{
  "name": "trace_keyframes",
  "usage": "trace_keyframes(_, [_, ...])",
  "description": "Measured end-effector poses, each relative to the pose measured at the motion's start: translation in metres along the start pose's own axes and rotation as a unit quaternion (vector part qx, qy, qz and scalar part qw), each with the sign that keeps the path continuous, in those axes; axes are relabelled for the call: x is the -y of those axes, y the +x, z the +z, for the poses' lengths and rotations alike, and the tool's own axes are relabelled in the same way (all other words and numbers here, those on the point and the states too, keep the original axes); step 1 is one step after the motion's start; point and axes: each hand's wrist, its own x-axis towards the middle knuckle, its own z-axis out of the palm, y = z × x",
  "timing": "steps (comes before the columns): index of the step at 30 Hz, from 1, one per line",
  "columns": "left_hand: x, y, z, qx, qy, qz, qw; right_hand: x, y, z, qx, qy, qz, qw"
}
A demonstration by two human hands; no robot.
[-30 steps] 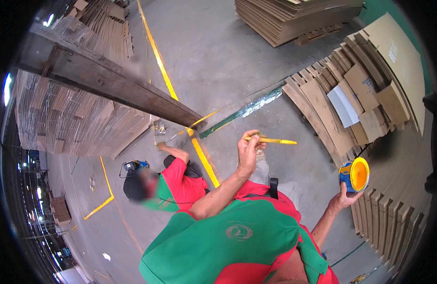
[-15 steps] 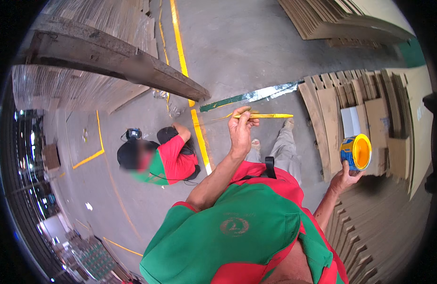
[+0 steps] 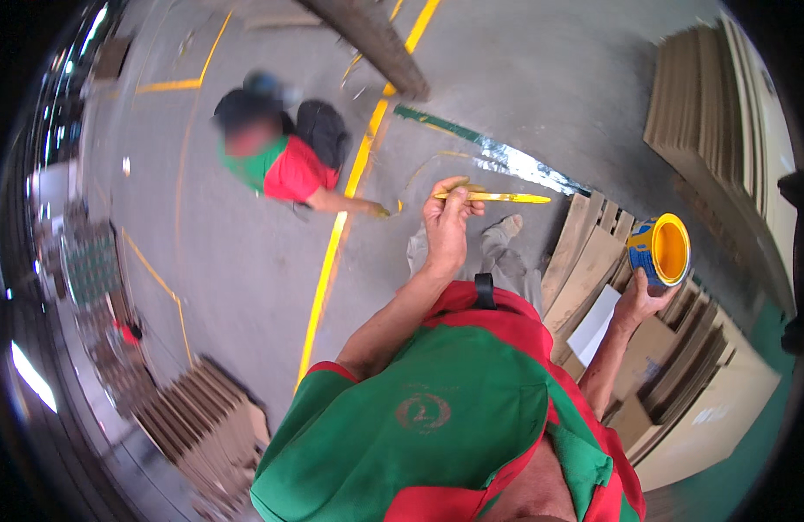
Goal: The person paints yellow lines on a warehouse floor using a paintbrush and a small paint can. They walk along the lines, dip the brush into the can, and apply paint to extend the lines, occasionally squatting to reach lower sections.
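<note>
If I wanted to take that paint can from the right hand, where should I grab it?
I'd grip the paint can around its mostly blue outer wall, coming from the picture's left. That side shows bare, while the right hand holds it from the lower side. Its round body should suit a curved grip; its top is open and yellow inside, so fingers are probably best kept off the rim.

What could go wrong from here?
1. The right hand holds the can open; a knock might spill the yellow paint.
2. The left hand holds the yellow stick out over the floor; if its coating is wet, it could drip.
3. The co-worker's arm crosses over the yellow line; if that's wet, it might smear.
</note>
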Motion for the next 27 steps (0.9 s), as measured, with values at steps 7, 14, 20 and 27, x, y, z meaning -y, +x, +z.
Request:
trace_keyframes(7, [0.013, -0.041, -0.024, -0.099, -0.034, 0.062, 0.993, -0.017, 0.031, 0.046, 0.144, 0.046, 0.004, 0.988])
trace_keyframes(14, [0.031, -0.073, -0.071, -0.171, -0.099, 0.134, 0.971, -0.03, 0.009, 0.074, 0.235, 0.051, -0.029, 0.97])
trace_keyframes(20, [0.014, -0.146, -0.14, -0.253, -0.117, 0.154, 0.948, -0.01, -0.046, 0.084, 0.297, 0.099, -0.015, 0.95])
trace_keyframes(27, [0.007, -0.221, -0.21, -0.314, -0.112, 0.203, 0.921, 0.004, -0.119, 0.091, 0.359, 0.132, -0.006, 0.924])
